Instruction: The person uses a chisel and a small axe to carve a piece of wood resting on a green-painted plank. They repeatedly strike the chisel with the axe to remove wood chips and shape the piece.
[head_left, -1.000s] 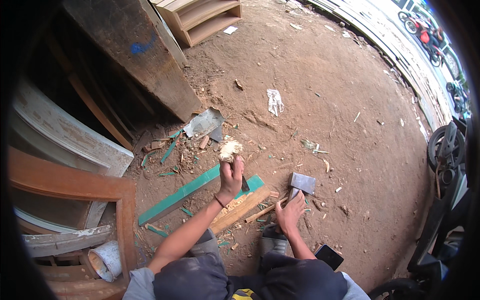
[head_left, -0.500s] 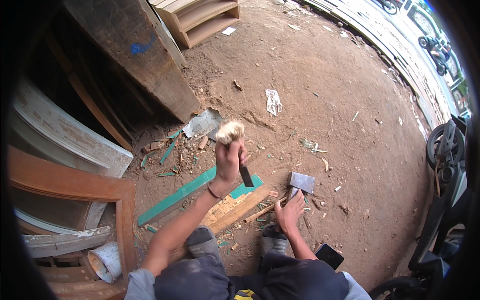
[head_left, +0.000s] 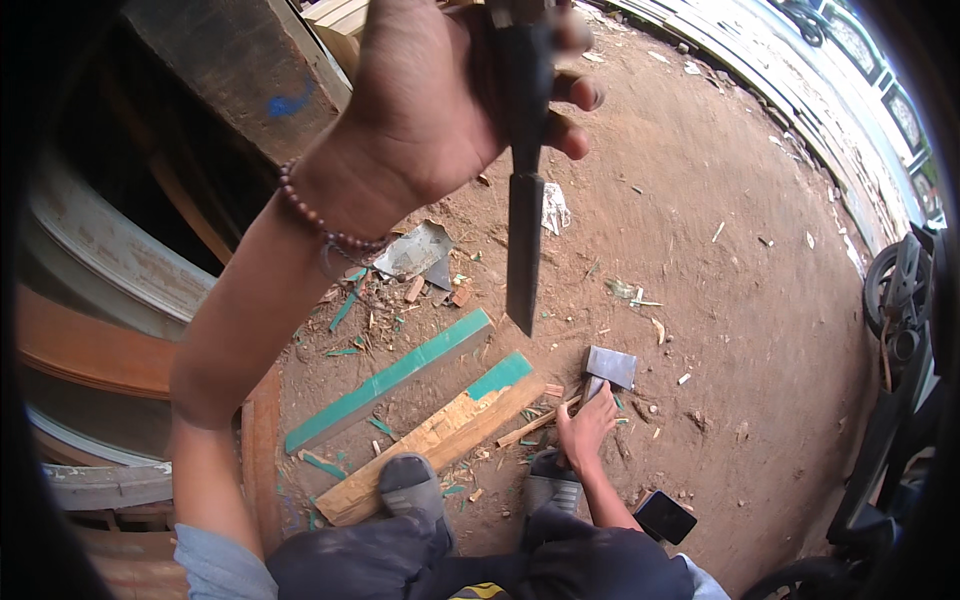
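Note:
Raised high and close to the view, my left hand (head_left: 425, 110) is closed around the dark handle of a chisel (head_left: 525, 245). Its flat blade points down and ends in a slanted tip. Below it on the dirt lies a wooden beam (head_left: 450, 435), mostly bare wood, with a green painted patch at its far end; my left foot is at its near end. My right hand (head_left: 587, 432) is low, gripping a hammer (head_left: 611, 367) whose square metal head rests on or just above the ground. The hammer's handle is mostly hidden by the hand.
A second beam with a green face (head_left: 390, 378) lies left of the first. Door and window frames (head_left: 120, 260) lean at left. A metal scrap (head_left: 415, 250) and wood chips litter the dirt. A phone (head_left: 665, 517) lies by my right leg; a motorcycle (head_left: 890, 330) stands at right.
My left hand has come up and nearer to the view with the chisel, which now shows from handle to tip. The hammer and right hand have hardly moved.

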